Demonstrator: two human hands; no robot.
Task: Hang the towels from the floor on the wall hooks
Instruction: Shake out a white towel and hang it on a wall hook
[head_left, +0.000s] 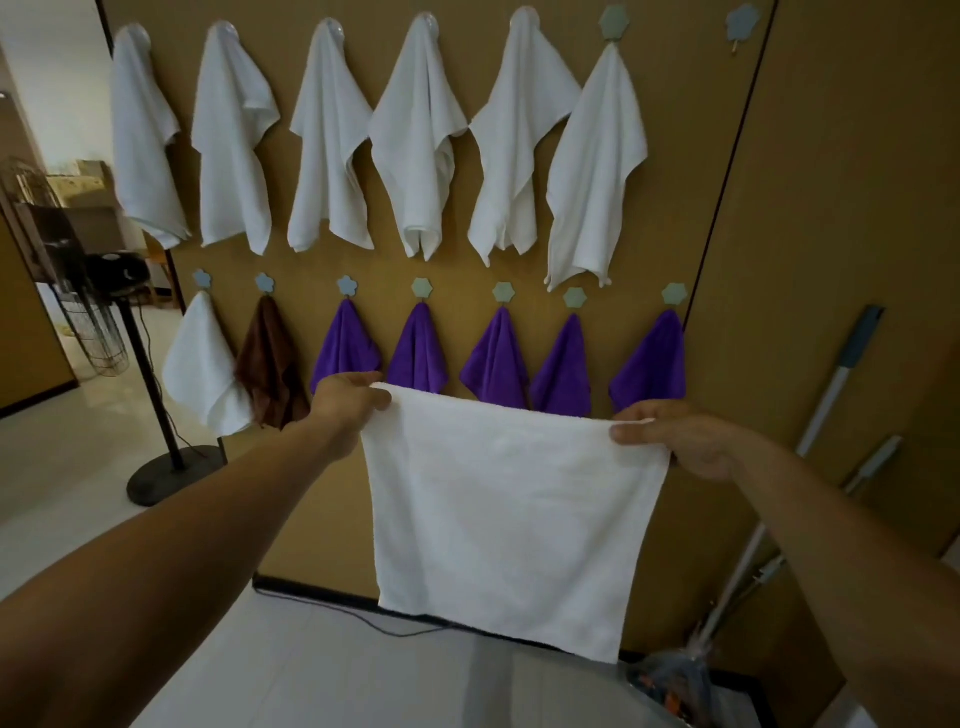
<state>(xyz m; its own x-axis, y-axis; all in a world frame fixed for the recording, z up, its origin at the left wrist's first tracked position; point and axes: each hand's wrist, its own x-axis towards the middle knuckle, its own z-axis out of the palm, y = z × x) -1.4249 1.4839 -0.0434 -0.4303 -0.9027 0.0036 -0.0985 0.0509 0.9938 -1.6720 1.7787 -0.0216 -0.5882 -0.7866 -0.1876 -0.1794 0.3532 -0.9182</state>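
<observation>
Left hand and right hand each pinch a top corner of the spread white towel. Purple towels hang just above it; a dark container below its right corner holds blurred clutter.

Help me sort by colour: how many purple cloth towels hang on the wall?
5 purple cloth towels, all in the lower row: third, fourth, fifth, sixth and seventh from the left. The held white terry towel covers some lower tips; none seems hidden.
</observation>
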